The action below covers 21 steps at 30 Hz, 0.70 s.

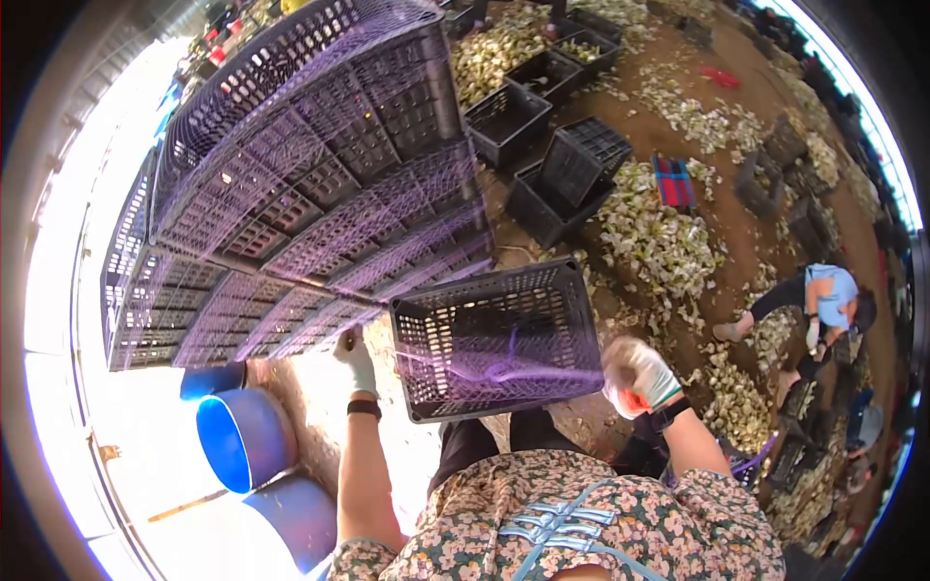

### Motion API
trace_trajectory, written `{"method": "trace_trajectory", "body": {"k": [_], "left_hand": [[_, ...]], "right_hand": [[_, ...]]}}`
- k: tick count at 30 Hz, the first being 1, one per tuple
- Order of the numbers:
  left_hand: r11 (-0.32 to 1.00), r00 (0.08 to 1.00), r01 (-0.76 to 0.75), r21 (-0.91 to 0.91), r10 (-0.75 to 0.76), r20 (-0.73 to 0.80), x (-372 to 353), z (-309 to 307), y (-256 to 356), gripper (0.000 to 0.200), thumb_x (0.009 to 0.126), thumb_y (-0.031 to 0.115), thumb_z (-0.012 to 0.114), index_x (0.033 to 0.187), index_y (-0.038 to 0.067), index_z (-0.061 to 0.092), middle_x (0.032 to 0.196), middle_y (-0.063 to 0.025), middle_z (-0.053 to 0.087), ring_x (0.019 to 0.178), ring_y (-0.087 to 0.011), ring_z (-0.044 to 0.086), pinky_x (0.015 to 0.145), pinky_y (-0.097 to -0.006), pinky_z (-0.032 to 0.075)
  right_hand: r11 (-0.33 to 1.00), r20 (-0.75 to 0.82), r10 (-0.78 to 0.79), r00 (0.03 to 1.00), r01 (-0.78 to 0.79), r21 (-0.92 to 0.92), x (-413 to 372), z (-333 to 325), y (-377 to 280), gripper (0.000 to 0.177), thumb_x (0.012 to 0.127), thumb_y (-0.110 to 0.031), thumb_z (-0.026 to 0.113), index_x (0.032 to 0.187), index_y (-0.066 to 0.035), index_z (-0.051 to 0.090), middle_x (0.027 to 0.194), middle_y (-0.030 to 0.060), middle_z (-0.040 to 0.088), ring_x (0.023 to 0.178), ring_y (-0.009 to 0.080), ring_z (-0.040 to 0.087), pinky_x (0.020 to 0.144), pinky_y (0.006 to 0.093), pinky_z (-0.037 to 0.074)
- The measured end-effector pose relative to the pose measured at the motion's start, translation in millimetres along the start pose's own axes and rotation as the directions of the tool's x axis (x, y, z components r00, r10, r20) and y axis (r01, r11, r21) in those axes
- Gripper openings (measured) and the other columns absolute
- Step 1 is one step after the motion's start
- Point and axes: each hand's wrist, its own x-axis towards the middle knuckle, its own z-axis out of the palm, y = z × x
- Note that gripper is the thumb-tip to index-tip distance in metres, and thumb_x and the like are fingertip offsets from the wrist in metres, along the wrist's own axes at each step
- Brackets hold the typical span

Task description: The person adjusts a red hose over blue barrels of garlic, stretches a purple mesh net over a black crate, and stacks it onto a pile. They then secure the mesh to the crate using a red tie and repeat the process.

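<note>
My left hand (355,364), in a pale glove, is raised by the lower edge of a tall stack of black plastic crates (320,145) wrapped in purple netting. Its fingers are curled around a dark spot; I cannot tell what they hold. Between my hands a black slotted crate (499,281) is tilted with its opening facing me, apart from the left glove. Purple netting (504,368) lies across its lower part. Close beside the crate's right end is my gloved right hand (639,376), smeared by motion, with an orange-red patch at the palm.
Blue barrels (254,436) lie at lower left. Behind the crate stand more black crates (567,184), with heaps of pale leafy vegetables (659,237) on the brown ground. A plaid cloth (673,182) lies on one heap. A person in a light blue top (831,295) bends at right.
</note>
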Motion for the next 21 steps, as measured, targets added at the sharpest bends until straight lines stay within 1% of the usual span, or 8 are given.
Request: {"method": "trace_trajectory", "body": {"k": [1,2,4,12,14,17,19,21], "left_hand": [[0.995,0.988,0.103,0.019,-0.104,0.113,0.1,-2.3,-12.5,0.025,0.085,0.024,0.069,0.078,0.001,0.065,0.059,0.0008,0.052,0.056,-0.0087,0.038,0.051,-0.027,0.034],[0.994,0.989,0.11,0.02,-0.111,0.102,-3.0,-5.7,-8.8,0.025,0.085,0.024,0.069,0.078,0.001,0.065,0.059,0.0008,0.052,0.056,-0.0087,0.038,0.051,-0.027,0.034],[0.95,0.939,0.149,0.276,-0.223,0.263,-6.2,-14.4,-2.8,0.028,0.083,0.027,0.071,0.077,0.001,0.065,0.059,0.0004,0.051,0.056,-0.0096,0.039,0.052,-0.0281,0.035],[0.91,0.955,0.077,0.407,-0.184,0.231,63.7,56.1,-85.2,0.033,0.078,0.035,0.074,0.078,0.003,0.069,0.063,-0.0064,0.063,0.057,-0.0163,0.053,0.058,-0.034,0.044],[0.764,0.94,0.021,0.644,-0.234,0.247,80.8,71.7,-59.5,0.037,0.077,0.04,0.073,0.086,0.005,0.072,0.075,-0.0113,0.069,0.064,-0.0197,0.062,0.061,-0.0365,0.047],[0.906,0.873,0.063,0.419,-0.254,0.417,84.8,69.4,-163.7,0.042,0.08,0.046,0.07,0.079,0.004,0.072,0.063,-0.0081,0.065,0.052,-0.0202,0.058,0.051,-0.034,0.046],[0.699,0.449,0.566,0.437,-0.706,0.548,75.6,40.9,-138.4,0.044,0.081,0.049,0.069,0.079,0.005,0.066,0.051,0.001,0.049,0.042,-0.0109,0.041,0.04,-0.0287,0.033],[0.489,0.172,0.832,0.262,-0.677,0.715,61.4,2.0,-119.0,0.045,0.081,0.049,0.069,0.084,0.004,0.064,0.051,0.0039,0.044,0.042,-0.0059,0.035,0.038,-0.0249,0.028]], "right_hand": [[0.971,-0.165,-0.188,0.968,0.209,0.119,6.9,-1.4,0.7,0.013,0.09,-0.021,0.062,0.085,-0.01,0.067,0.056,-0.0037,0.046,0.044,0.008,0.038,0.04,0.0219,0.028],[0.802,-0.368,0.033,0.929,0.195,0.565,25.9,-12.8,-2.3,0.014,0.09,-0.025,0.062,0.085,-0.012,0.066,0.052,-0.006,0.04,0.04,0.0076,0.032,0.037,0.023,0.025],[0.744,-0.317,-0.049,0.947,0.246,0.621,59.2,-60.1,9.5,0.018,0.089,-0.033,0.063,0.09,-0.015,0.063,0.05,-0.0083,0.028,0.038,0.0071,0.021,0.035,0.0243,0.017],[0.966,-0.606,-0.038,0.794,0.185,0.182,179.9,-71.4,-32.2,0.018,0.089,-0.032,0.059,0.089,-0.016,0.064,0.05,-0.0079,0.026,0.04,0.0077,0.026,0.039,0.0255,0.02],[0.993,-0.609,-0.05,0.792,0.105,0.055,214.8,-87.9,-27.7,0.02,0.087,-0.033,0.061,0.091,-0.013,0.065,0.054,-0.0065,0.035,0.042,0.0093,0.03,0.041,0.0258,0.024],[0.983,-0.577,-0.054,0.815,-0.058,-0.173,225.4,-114.5,33.3,0.017,0.086,-0.025,0.061,0.089,-0.009,0.065,0.07,0.0006,0.06,0.051,0.0125,0.049,0.044,0.0279,0.038],[0.979,-0.489,0.196,0.85,-0.196,0.053,189.7,-95.0,49.2,0.015,0.09,-0.021,0.057,0.09,-0.009,0.064,0.073,0.0015,0.062,0.052,0.0116,0.051,0.043,0.0267,0.037],[0.956,-0.438,0.219,0.872,-0.102,0.274,156.1,-83.4,61.2,0.016,0.094,-0.024,0.052,0.098,-0.01,0.06,0.062,-0.0038,0.049,0.044,0.0074,0.038,0.039,0.0209,0.03]]}}
